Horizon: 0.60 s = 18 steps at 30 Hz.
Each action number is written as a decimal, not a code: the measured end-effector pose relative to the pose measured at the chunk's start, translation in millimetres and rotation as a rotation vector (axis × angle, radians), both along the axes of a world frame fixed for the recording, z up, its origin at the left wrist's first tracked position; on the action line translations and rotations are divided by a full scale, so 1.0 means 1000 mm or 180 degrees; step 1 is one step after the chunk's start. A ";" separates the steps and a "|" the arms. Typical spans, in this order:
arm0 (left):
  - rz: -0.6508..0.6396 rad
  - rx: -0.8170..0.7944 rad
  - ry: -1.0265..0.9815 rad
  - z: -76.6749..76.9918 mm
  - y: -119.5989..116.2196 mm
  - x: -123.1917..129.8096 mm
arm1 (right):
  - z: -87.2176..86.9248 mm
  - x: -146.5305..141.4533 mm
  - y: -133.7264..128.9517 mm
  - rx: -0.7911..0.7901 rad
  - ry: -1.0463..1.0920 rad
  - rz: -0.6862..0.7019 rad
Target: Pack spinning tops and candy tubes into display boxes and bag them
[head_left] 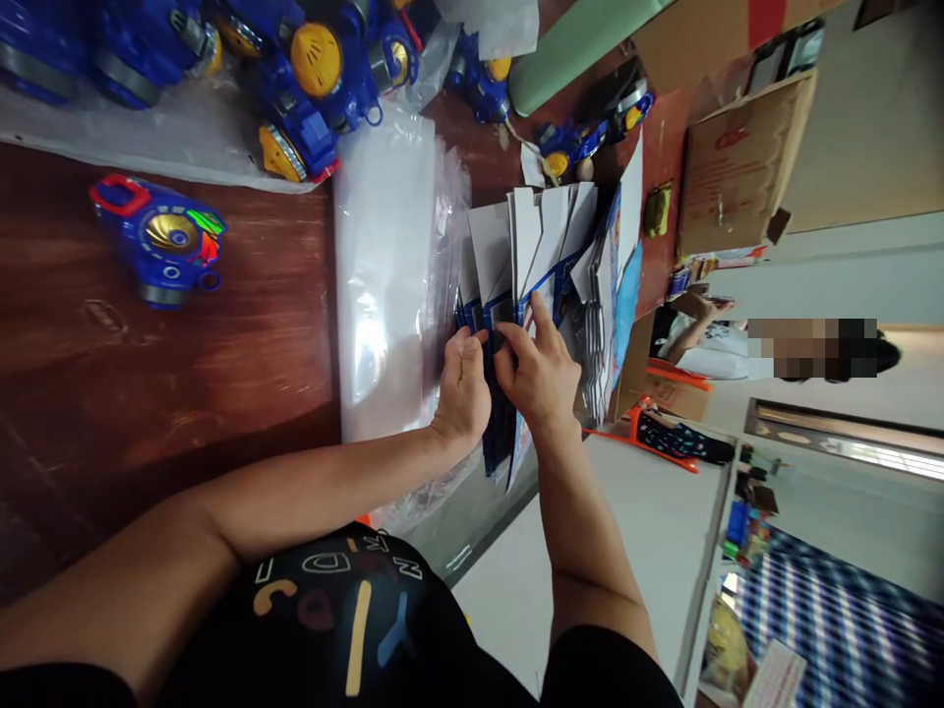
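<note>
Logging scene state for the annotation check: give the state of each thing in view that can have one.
left hand: fingers curled, at the cards' edge
right hand: fingers touching the cards
cards: folded, bunched in a row
plastic bags: flat, layered
lone blue toy: unbagged, apart from the others
green roll: rolled up
</note>
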State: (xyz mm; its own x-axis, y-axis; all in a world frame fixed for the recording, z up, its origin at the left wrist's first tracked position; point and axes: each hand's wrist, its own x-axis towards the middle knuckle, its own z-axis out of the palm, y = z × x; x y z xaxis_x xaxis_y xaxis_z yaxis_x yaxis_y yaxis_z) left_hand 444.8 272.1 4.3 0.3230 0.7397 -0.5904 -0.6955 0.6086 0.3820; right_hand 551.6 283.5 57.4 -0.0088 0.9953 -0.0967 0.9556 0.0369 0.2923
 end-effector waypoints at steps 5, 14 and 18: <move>0.0063 -0.0063 0.0002 0.000 0.005 0.000 | -0.003 0.005 -0.001 -0.0021 -0.0029 0.0147; -0.0055 -0.0264 0.0256 -0.004 0.013 0.000 | -0.002 0.008 -0.002 0.0016 -0.0011 0.0062; -0.0059 -0.0155 0.0207 -0.002 0.012 -0.002 | -0.004 0.007 0.000 -0.0004 -0.0035 0.0111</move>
State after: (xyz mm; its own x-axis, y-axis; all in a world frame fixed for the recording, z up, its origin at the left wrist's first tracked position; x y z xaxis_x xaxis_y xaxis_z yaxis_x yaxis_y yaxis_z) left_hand 442.7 284.5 2.7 0.2960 0.7038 -0.6458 -0.6587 0.6401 0.3956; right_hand 558.5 283.3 53.9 -0.0423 0.9943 -0.0982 0.9505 0.0704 0.3027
